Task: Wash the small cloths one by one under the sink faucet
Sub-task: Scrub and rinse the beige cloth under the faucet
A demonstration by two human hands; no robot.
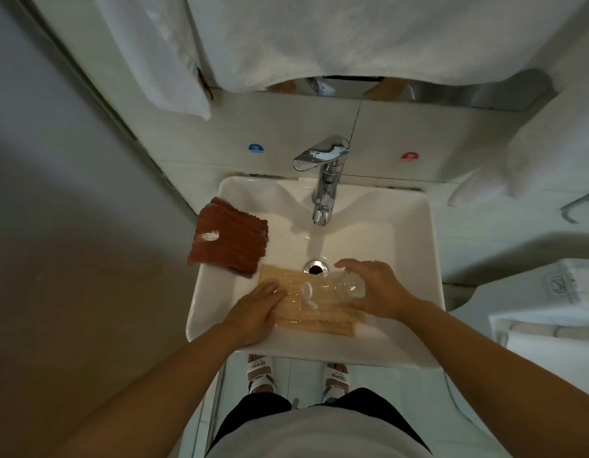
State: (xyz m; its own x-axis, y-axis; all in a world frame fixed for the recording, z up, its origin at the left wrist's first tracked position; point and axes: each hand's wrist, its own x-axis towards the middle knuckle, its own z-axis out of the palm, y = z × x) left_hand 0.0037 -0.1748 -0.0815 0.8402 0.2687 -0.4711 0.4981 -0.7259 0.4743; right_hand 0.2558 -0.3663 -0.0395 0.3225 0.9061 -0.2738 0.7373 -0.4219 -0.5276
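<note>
A white sink (415, 246) is seen from above, with a shiny tap (322, 180) at its back edge and a round drain (315, 268) in the bottom. A tan cloth (319, 312) is laid flat in the near part of the sink, just in front of the drain, and it looks wet. The left side of this cloth is pressed down by the left hand (253, 312), whose fingers are kept straight and flat, so nothing is gripped by it. A clear plastic bottle (332, 287) is held by the right hand (375, 289), with the fingers curled around its fat end. The bottle is tipped on its side over the tan cloth, and its open mouth is pointed to the left. A small white blob is seen on the cloth under the mouth of the bottle. A red-brown cloth (228, 239) is laid over the left rim of the sink, partly hanging outside it, and a white smear is seen on top of it. A blue sticker (256, 148) and a red sticker (409, 157) are stuck on the wall to the left and right of the tap. White towels (319, 38) are hung above the sink. Two sandals (334, 380) are seen on the floor below the sink.
</note>
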